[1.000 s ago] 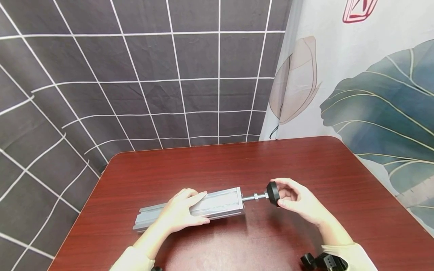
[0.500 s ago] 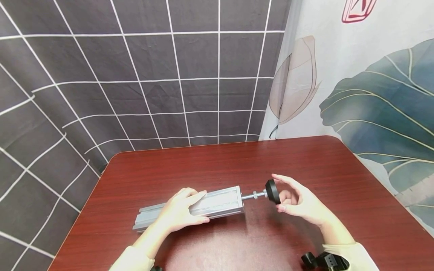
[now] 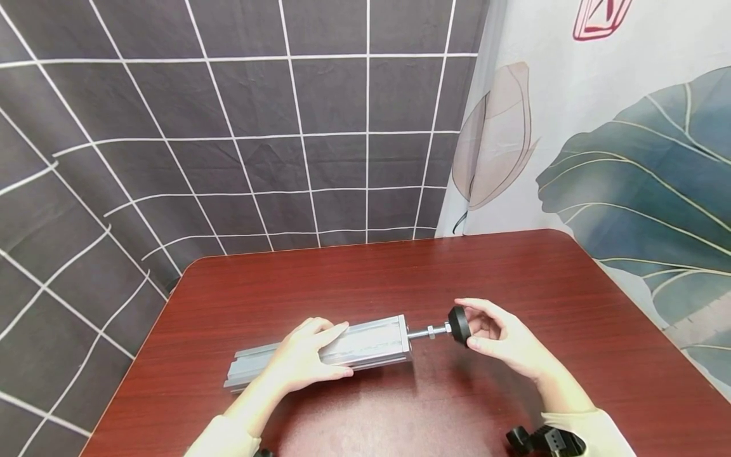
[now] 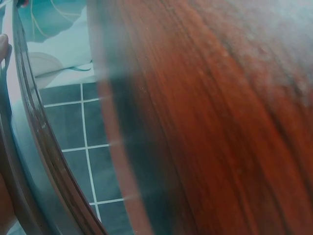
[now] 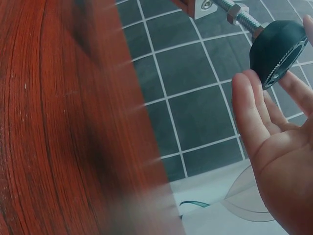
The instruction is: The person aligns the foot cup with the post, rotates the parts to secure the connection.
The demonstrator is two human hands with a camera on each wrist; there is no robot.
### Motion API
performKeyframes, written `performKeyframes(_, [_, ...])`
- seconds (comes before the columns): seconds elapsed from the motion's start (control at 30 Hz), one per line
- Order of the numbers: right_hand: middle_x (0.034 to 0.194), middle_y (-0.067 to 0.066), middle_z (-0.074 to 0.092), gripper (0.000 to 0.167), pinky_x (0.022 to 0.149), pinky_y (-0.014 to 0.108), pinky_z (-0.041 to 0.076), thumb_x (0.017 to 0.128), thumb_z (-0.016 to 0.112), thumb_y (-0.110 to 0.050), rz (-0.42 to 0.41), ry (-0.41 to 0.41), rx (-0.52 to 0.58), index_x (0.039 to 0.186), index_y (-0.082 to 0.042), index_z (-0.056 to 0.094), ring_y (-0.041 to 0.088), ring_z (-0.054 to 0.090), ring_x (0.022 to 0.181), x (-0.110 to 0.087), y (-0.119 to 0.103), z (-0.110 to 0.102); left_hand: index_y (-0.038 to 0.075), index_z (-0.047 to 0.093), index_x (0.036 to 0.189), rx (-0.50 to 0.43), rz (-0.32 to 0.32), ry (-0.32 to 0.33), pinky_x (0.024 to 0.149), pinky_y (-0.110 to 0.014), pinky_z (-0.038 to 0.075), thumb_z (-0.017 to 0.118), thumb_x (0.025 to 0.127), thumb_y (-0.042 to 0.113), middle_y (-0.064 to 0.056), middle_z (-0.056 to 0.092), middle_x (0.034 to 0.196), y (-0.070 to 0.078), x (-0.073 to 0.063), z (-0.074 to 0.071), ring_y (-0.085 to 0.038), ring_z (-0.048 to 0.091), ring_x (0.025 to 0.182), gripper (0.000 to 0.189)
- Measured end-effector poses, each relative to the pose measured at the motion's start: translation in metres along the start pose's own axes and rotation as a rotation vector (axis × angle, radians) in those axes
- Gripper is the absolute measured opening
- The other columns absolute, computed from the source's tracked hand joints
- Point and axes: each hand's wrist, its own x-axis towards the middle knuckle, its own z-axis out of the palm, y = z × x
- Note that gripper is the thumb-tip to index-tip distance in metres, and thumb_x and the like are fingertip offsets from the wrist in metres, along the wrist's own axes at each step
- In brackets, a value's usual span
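Behind the red-brown table (image 3: 354, 279) hangs a dark checked curtain (image 3: 334, 95) beside a leafy curtain (image 3: 634, 165), and in front of me my left hand (image 3: 304, 357), spread wide, hides the middle of the metal bar (image 3: 371, 339) it grips while my right hand (image 3: 505, 337) pinches the black foot (image 3: 459, 325) on its bolt (image 3: 422, 333).
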Motion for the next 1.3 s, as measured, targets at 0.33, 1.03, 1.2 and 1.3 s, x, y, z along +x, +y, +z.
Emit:
performKeyframes(0.33, [0.115, 0.001, 0.052, 0.068, 0.058, 0.027, 0.051, 0.078, 0.058, 0.019, -0.024, -0.051, 0.094, 0.139, 0.002, 0.034, 0.017, 0.058, 0.065, 0.0009, 0.0005, 0.0002, 0.017, 0.064, 0.123, 0.001, -0.002, -0.003, 0.081, -0.034, 0.044, 0.077, 0.065, 0.054, 0.005, 0.055, 0.101, -0.0015, 0.0, 0.0012, -0.012, 0.052, 0.094, 0.07])
performKeyframes(1.03, [0.102, 0.0, 0.055, 0.061, 0.054, 0.026, 0.048, 0.077, 0.061, 0.017, -0.024, -0.014, 0.046, 0.133, 0.002, 0.044, 0.013, 0.056, 0.067, 0.0022, 0.0036, -0.0004, 0.018, 0.063, 0.124, 0.004, -0.01, -0.011, 0.081, -0.033, 0.044, 0.076, 0.066, 0.057, 0.007, 0.055, 0.101, -0.0026, 0.0017, 0.0011, -0.011, 0.052, 0.094, 0.071])
performKeyframes(1.2, [0.097, 0.001, 0.059, 0.056, 0.059, 0.027, 0.051, 0.077, 0.058, 0.019, -0.025, -0.014, 0.133, 0.126, -0.007, 0.052, 0.012, 0.059, 0.071, 0.0017, 0.0036, -0.0014, 0.018, 0.063, 0.124, 0.008, 0.008, -0.012, 0.082, -0.032, 0.044, 0.076, 0.066, 0.056, 0.008, 0.054, 0.099, 0.0, 0.004, 0.0003, -0.01, 0.052, 0.093, 0.071])
performKeyframes(1.3, [0.091, -0.001, 0.061, 0.055, 0.058, 0.03, 0.051, 0.08, 0.057, 0.018, -0.015, -0.013, 0.131, 0.127, -0.009, 0.051, 0.014, 0.06, 0.068, 0.0011, 0.0028, -0.0017, 0.017, 0.063, 0.124, 0.003, 0.015, -0.006, 0.082, -0.033, 0.044, 0.077, 0.065, 0.055, 0.007, 0.054, 0.099, 0.0014, 0.0046, -0.0001, -0.011, 0.052, 0.093, 0.071])
